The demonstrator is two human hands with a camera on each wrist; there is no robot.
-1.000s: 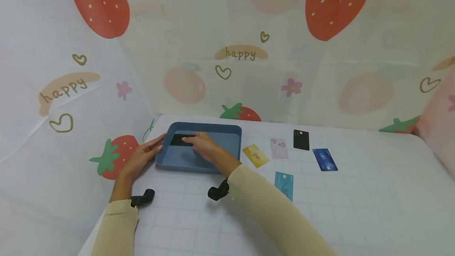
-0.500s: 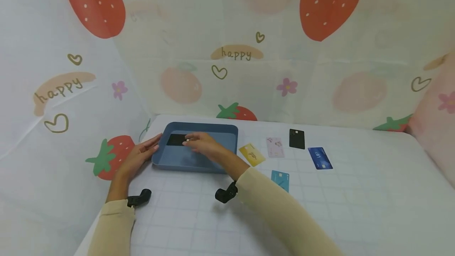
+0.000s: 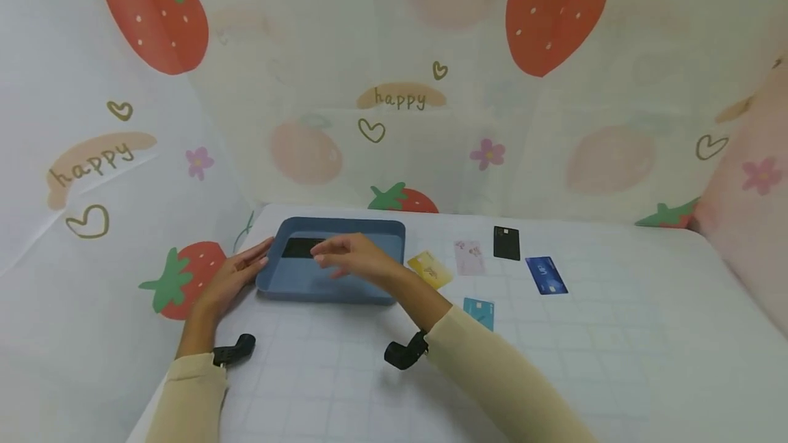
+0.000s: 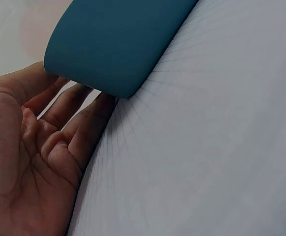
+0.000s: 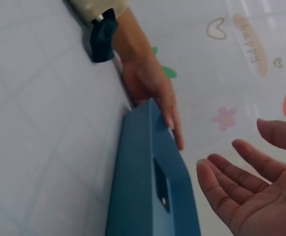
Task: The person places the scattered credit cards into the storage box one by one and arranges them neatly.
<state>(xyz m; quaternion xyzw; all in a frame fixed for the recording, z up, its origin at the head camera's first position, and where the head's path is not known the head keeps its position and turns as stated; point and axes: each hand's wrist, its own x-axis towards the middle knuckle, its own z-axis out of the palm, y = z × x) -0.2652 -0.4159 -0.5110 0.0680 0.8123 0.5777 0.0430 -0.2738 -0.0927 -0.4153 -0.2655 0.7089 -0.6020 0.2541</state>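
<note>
A blue tray (image 3: 326, 297) lies at the left of the table, with a black card (image 3: 298, 247) flat inside its left part. Extended fingers of my left hand (image 3: 229, 284) rest against the tray's left side; the left wrist view shows that hand (image 4: 40, 142) at the tray's corner (image 4: 108, 49). Above the tray hovers my right hand (image 3: 363, 260), fingers apart and loosely bent. Nothing is between the fingers of this hand (image 5: 261, 182) in the right wrist view. From the head view, it partly covers the tray's middle and perhaps the card's right end.
Right of the tray lie a yellow card (image 3: 429, 269), a pale pink card (image 3: 469, 258), a second black card (image 3: 507, 243) and a blue card (image 3: 546, 275). A teal card (image 3: 479, 313) is nearer, partly behind the right sleeve (image 3: 505, 374). A strawberry-print cloth (image 3: 517, 115) stands behind.
My right hand has come off the black card and risen, its fingers spreading. The card stays in the tray. My left hand keeps its place at the tray while the head view shifts slightly.
</note>
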